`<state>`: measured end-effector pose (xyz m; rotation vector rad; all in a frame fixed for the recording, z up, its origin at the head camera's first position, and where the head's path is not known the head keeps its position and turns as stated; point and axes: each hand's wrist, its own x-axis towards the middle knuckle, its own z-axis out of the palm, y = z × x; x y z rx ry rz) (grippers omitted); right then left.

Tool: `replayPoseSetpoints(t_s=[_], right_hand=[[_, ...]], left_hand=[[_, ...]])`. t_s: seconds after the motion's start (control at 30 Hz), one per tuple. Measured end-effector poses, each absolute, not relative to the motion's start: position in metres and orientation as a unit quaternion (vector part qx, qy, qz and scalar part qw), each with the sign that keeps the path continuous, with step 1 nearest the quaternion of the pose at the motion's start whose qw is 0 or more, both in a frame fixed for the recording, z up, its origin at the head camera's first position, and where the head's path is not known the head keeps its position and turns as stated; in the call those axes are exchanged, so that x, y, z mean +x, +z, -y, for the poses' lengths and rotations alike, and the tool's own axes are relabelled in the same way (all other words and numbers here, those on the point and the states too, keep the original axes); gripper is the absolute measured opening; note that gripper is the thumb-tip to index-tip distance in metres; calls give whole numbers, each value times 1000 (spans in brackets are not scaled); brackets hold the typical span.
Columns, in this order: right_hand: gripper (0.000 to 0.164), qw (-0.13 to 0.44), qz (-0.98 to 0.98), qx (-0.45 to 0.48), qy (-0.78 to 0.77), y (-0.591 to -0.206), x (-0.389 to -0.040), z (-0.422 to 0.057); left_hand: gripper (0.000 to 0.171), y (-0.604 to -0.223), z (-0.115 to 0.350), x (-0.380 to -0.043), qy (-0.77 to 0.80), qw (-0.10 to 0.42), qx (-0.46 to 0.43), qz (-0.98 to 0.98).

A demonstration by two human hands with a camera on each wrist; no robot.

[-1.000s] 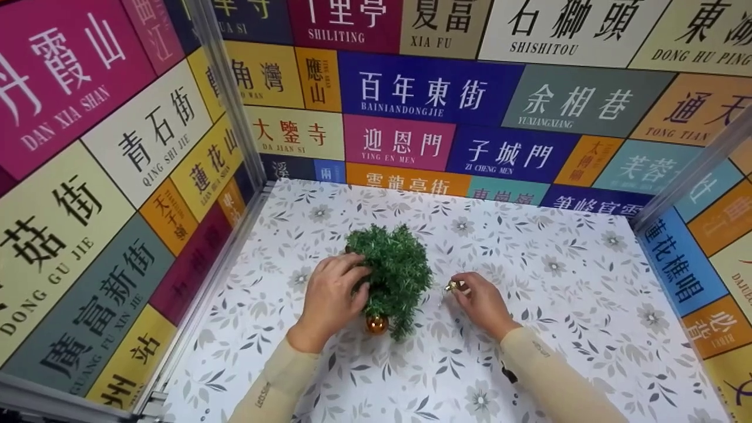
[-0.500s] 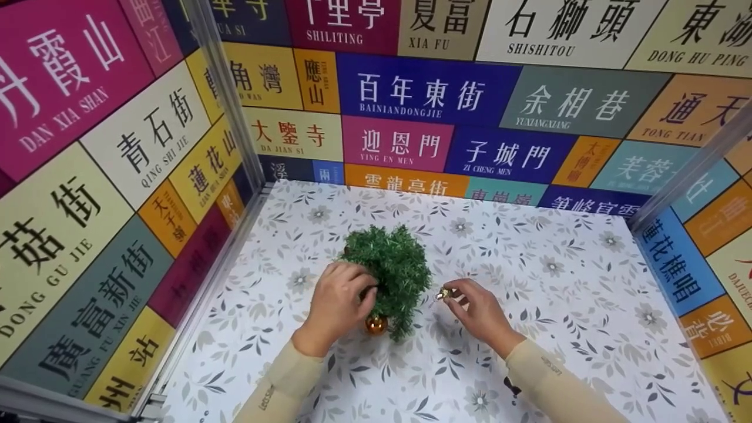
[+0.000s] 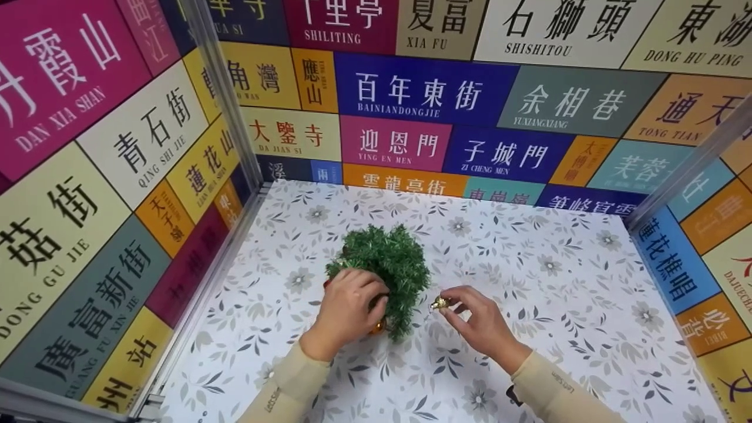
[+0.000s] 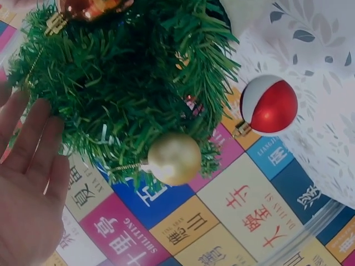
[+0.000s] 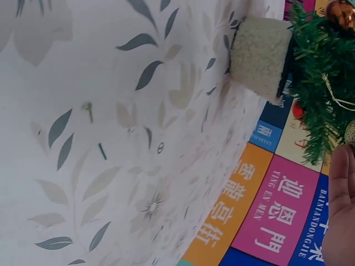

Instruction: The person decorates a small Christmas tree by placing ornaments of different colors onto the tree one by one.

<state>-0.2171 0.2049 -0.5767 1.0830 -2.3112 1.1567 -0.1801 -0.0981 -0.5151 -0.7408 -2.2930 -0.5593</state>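
Note:
A small artificial Christmas tree point(image 3: 390, 252) stands on the table, seen from above. My left hand point(image 3: 351, 305) reaches into its near left side, fingertips among the branches; in the left wrist view its fingers point(image 4: 41, 138) lie fairly straight beside the foliage. An orange bauble point(image 3: 378, 327) hangs partly hidden behind that hand. The left wrist view also has a pale gold bauble point(image 4: 175, 158) and a red-and-white bauble point(image 4: 270, 105) on the branches. Right of the tree, my right hand point(image 3: 482, 320) pinches a small gold ornament point(image 3: 440, 302) between thumb and fingers. Its gold string point(image 5: 334, 94) shows in the right wrist view.
The tree's fabric-covered base point(image 5: 260, 58) shows in the right wrist view. A leaf-patterned white cover point(image 3: 564, 305) spreads over the table. Walls of coloured name panels point(image 3: 429, 88) rise at the back and both sides, with metal posts point(image 3: 232, 100) at the corners.
My left hand has shifted right along the tree, baring some of its left side and covering most of the orange bauble. The right hand has come slightly left and nearer with the gold ornament.

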Motion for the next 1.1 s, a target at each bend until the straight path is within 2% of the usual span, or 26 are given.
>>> replayPoseSetpoints(t_s=[0.4,0.87,0.97,1.1], right_hand=[[34,172,797,381,437,-563,-204,-190],[37,190,768,381,478,-546,-190,-169],[34,188,764,377,489,-534,-182,-163],[32,188,760,381,491,-526,-177,-160]], left_hand=[[16,-523,82,-175,-189,303,-307,882],[43,-527,70,-172,-169,324,-314,876],[40,-528,68,-171,-166,328,-313,876],[22,-528,65,-171,-171,335,-315,871]])
